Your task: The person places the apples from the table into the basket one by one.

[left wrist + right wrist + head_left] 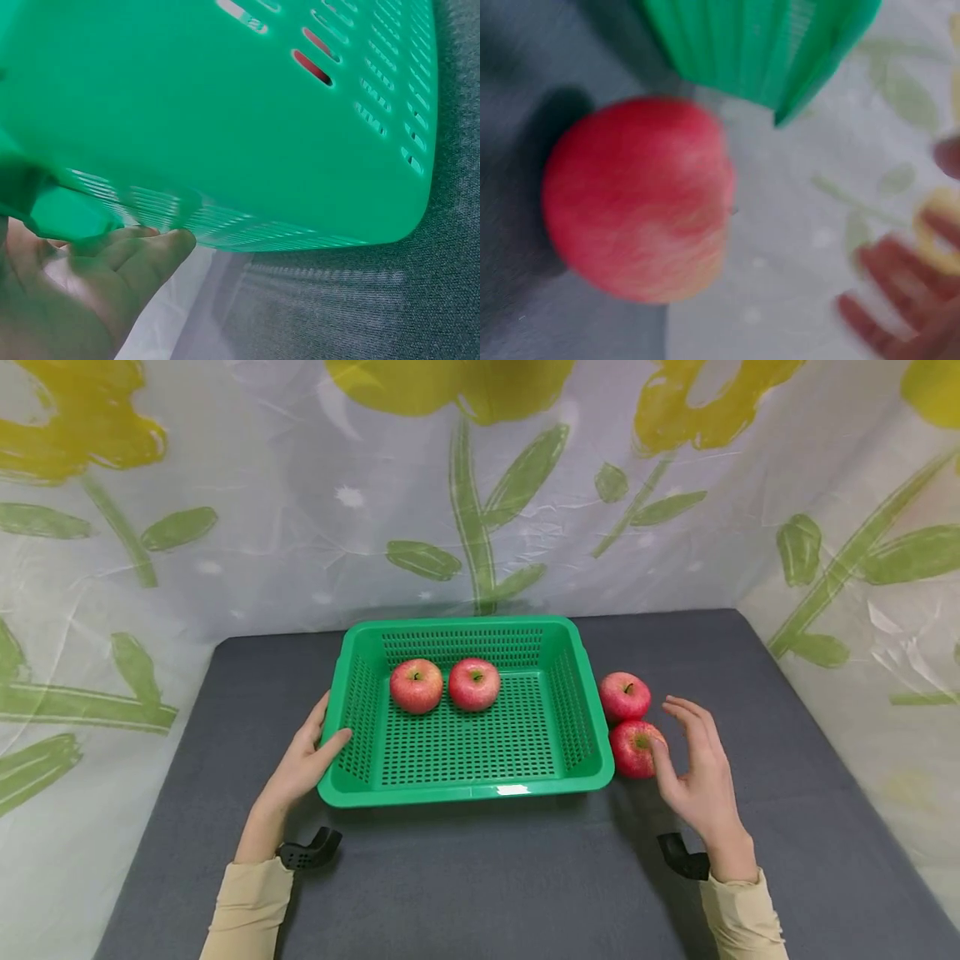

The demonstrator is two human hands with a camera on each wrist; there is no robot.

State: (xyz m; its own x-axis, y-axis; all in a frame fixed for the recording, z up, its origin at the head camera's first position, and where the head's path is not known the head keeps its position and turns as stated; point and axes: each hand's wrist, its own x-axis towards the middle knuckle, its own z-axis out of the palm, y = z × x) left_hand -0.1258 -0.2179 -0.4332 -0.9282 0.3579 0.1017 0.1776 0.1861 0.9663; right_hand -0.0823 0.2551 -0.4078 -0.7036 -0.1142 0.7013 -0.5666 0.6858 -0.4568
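A green plastic basket (465,791) with slotted walls holds two red apples, a left one (416,686) and a right one (474,684), side by side toward its back. My left hand (303,762) grips the basket's left rim, thumb over the top and fingers along the outside; in the left wrist view those fingers (161,255) lie beneath the rim. Just right of the basket sit two more apples, the farther one (625,696) behind the nearer one (633,750). Over the nearer apple's right side hovers my right hand (699,770), fingers spread and thumb overlapping the apple in the head view.
A dark grey cloth (465,885) covers the table. Behind it and along both sides hangs a pale curtain (285,527) printed with yellow flowers. Each wrist carries a black device, one on the left (309,850) and one on the right (682,857).
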